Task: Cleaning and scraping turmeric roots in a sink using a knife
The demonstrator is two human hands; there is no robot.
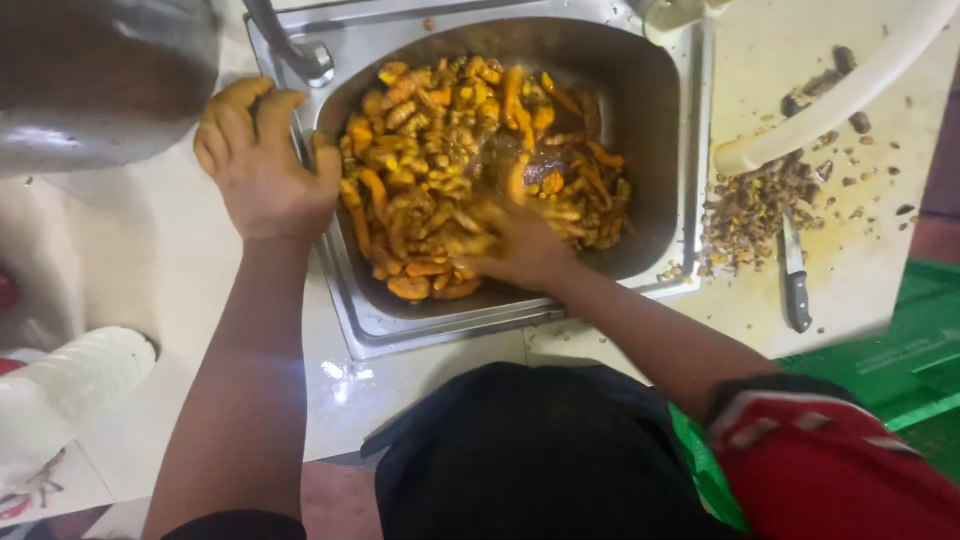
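A steel sink (655, 120) holds a heap of orange-yellow turmeric roots (450, 150) in murky water. My left hand (262, 165), stained yellow, rests on the sink's left rim with fingers curled over the edge by the tap base. My right hand (520, 245) is down in the roots at the front of the basin, blurred with motion; whether it grips any roots cannot be made out.
A tap (290, 45) stands at the sink's back left. A steel pot (100, 80) sits far left. Right of the sink lie brown peelings (750, 205), a small knife (795, 275) and a white pipe (830, 95). A green crate (900, 370) is at the right.
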